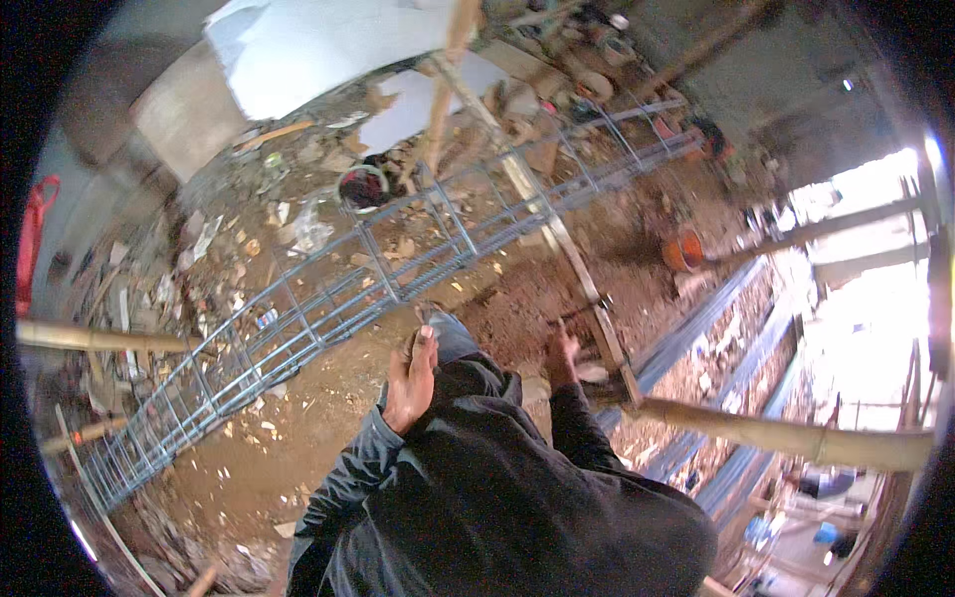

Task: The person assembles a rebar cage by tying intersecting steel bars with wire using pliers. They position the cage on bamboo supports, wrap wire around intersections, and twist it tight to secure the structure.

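My left hand [410, 383] is raised in front of my dark jacket, fingers stretched upward and nothing seen in it. Just beyond it runs a long rebar cage [388, 284] of grey steel bars and square ties, slanting from the lower left to the upper right. My right hand [563, 356] is farther right, beside a wooden beam [567, 249] that crosses over the cage. A thin dark rod [582, 310] shows between its fingertips and the beam. Blur hides how its fingers close on this rod.
A bamboo pole [786, 435] juts out at the right, near long grey bars [701, 323]. An orange bucket [682, 251] stands beyond them. Another bucket [364, 188] with dark contents sits behind the cage. Rubble and scraps cover the dirt floor [288, 438]. White sheets [328, 50] lie at the back.
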The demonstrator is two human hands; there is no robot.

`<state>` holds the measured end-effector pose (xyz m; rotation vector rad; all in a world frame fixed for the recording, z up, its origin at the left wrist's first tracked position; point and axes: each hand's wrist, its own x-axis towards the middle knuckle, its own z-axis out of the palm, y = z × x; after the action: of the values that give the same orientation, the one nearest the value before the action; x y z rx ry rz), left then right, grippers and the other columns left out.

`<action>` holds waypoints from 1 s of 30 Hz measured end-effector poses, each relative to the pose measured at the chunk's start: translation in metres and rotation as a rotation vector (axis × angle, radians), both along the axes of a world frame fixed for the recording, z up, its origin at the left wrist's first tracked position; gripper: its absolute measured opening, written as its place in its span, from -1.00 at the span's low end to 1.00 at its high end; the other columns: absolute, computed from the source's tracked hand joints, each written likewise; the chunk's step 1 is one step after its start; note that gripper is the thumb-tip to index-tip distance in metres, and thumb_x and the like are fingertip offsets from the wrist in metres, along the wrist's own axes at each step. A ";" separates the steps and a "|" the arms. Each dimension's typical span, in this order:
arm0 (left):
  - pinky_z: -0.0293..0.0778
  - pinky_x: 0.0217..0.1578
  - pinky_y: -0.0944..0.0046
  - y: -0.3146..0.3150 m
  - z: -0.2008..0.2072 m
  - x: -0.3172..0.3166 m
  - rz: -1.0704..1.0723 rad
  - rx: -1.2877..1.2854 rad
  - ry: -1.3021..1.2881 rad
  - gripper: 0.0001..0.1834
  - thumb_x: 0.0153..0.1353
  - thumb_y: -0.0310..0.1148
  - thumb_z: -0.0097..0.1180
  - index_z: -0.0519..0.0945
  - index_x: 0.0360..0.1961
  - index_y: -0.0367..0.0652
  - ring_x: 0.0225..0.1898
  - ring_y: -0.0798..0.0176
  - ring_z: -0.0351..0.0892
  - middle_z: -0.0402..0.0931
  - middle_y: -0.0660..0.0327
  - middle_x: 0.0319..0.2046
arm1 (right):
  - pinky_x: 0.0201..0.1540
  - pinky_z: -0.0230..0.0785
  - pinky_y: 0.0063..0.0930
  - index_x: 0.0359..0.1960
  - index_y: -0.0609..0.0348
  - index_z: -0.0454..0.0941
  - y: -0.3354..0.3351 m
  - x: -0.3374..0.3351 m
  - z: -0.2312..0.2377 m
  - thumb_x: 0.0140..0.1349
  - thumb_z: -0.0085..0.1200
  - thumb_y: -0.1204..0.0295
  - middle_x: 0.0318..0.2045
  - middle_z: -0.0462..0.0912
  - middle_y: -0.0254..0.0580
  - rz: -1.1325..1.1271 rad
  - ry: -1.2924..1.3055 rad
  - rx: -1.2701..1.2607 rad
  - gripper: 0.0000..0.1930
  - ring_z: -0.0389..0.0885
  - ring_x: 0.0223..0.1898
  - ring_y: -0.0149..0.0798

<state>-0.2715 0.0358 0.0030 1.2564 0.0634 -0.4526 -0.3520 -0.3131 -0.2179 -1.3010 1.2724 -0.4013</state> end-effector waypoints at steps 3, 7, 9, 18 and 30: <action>0.10 -0.44 0.32 0.005 -0.020 -0.001 0.132 -0.042 -0.327 -0.56 0.60 0.06 -0.08 0.43 -0.38 0.03 -0.46 0.47 0.17 0.27 0.44 -0.49 | -0.45 0.37 -0.37 0.07 0.13 0.62 -0.056 -0.014 -0.033 0.48 0.12 0.12 -0.45 0.51 -0.44 0.059 0.142 -0.123 -0.64 0.49 -0.42 -0.38; 0.18 -0.45 0.29 0.063 -0.013 -0.024 0.155 0.065 -0.105 -0.56 0.63 0.01 -0.12 0.49 -0.35 -0.03 -0.47 0.45 0.21 0.30 0.47 -0.50 | -0.48 0.35 -0.38 0.10 0.13 0.61 -0.079 0.029 -0.012 0.49 0.07 0.11 -0.47 0.47 -0.44 0.136 0.133 -0.207 -0.62 0.46 -0.45 -0.39; 0.18 -0.45 0.29 0.082 0.005 -0.032 0.174 0.077 -0.024 -0.55 0.63 0.00 -0.13 0.46 -0.36 -0.07 -0.45 0.46 0.20 0.25 0.48 -0.50 | -0.49 0.34 -0.39 0.11 0.13 0.61 -0.078 0.056 0.009 0.50 0.05 0.10 -0.48 0.45 -0.44 0.121 0.101 -0.281 -0.61 0.44 -0.47 -0.40; 0.10 -0.47 0.23 0.160 -0.003 -0.111 0.577 0.195 0.057 -0.45 0.62 0.09 -0.18 0.34 -0.47 -0.05 -0.49 0.43 0.10 0.17 0.45 -0.55 | -0.54 0.30 -0.43 0.16 0.15 0.59 -0.012 0.143 0.165 0.52 -0.06 0.08 -0.52 0.37 -0.46 0.061 -0.343 -0.640 -0.55 0.38 -0.54 -0.42; 0.11 -0.53 0.31 0.226 -0.004 -0.144 0.949 0.026 0.105 -0.49 0.61 0.07 -0.13 0.41 -0.45 -0.03 -0.54 0.48 0.16 0.23 0.45 -0.58 | -0.61 0.24 -0.48 0.24 0.16 0.58 0.170 0.181 0.397 0.56 -0.21 0.04 -0.58 0.25 -0.47 0.305 -1.136 -0.467 -0.47 0.29 -0.64 -0.44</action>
<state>-0.4158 0.2615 -0.0014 1.0854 0.7209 0.3084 -0.1709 -0.1432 0.1794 -1.2790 0.0174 -1.0612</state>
